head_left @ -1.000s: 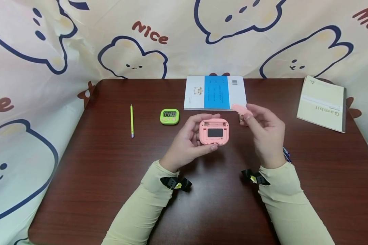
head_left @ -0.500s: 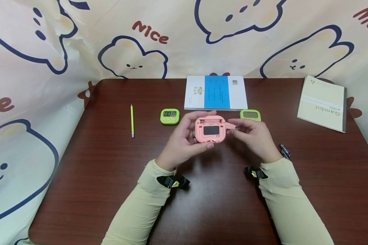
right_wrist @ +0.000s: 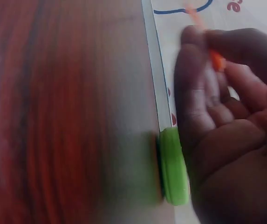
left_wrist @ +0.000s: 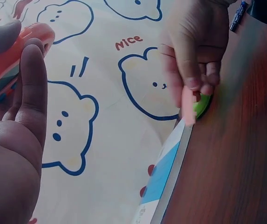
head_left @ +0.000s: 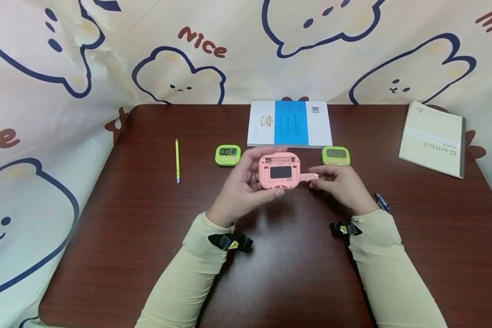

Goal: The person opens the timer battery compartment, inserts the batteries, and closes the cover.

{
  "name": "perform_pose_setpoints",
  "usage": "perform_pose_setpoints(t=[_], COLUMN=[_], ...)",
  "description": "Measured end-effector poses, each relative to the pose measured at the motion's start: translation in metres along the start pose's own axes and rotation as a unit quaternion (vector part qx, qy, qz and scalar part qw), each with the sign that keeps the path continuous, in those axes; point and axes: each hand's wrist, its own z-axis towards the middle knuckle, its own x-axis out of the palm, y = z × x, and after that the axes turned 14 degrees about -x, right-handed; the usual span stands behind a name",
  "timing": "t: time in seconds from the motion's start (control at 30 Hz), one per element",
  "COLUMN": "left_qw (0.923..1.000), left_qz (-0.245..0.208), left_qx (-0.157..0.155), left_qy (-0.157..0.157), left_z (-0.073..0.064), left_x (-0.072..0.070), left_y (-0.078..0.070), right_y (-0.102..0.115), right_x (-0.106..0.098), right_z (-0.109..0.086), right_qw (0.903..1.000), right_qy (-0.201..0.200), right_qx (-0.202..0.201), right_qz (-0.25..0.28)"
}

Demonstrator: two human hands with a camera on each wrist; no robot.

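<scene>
Holding pink device [head_left: 279, 171], left grip [head_left: 243, 191], pinching pink strip [head_left: 309, 176], right grip [head_left: 344, 187], brown table [head_left: 127, 218], cartoon cloth [head_left: 246, 68] behind

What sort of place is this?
Likely an indoor desk workspace, perhaps staged: dark brown wood-grain table, cream cartoon-print sheet hanging behind, rectangular white and blue book near the far edge.

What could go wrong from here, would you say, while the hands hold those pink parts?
The small pink plastic strip, pinched by the right hand, might slip and drop onto the table. The pink device, held above it in the left hand, could fall too. The green timer just beyond the right hand might get nudged.
</scene>
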Motion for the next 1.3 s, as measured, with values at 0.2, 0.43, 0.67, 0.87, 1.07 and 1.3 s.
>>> perform_pose_setpoints(t=[0.2, 0.43, 0.67, 0.87, 1.07, 1.3], left_qw=[1.0000, 0.9999, 0.9998, 0.9997, 0.9995, 0.9996], left_qz=[0.002, 0.011, 0.013, 0.017, 0.020, 0.016], left_qx=[0.002, -0.003, -0.008, -0.012, -0.016, -0.016], left_qy=[-0.001, -0.009, -0.014, -0.016, -0.018, -0.015], left_z=[-0.001, -0.001, -0.001, -0.001, -0.002, -0.002], left_x=[0.000, 0.000, 0.000, 0.000, -0.001, 0.000], left_y=[0.000, -0.001, -0.003, -0.006, -0.006, -0.003], right_y=[-0.008, -0.008, -0.002, 0.002, 0.000, 0.002], right_x=[-0.002, -0.004, -0.008, -0.011, -0.015, -0.029], right_z=[0.002, 0.001, -0.001, -0.003, -0.004, -0.009], right_qw=[0.9989, 0.9973, 0.9933, 0.9914, 0.9913, 0.9915], right_qy=[0.043, 0.057, 0.049, 0.058, 0.064, 0.045], right_qx=[0.018, 0.026, 0.027, 0.032, 0.030, 0.026], right_qz=[0.002, -0.038, -0.101, -0.113, -0.112, -0.119])
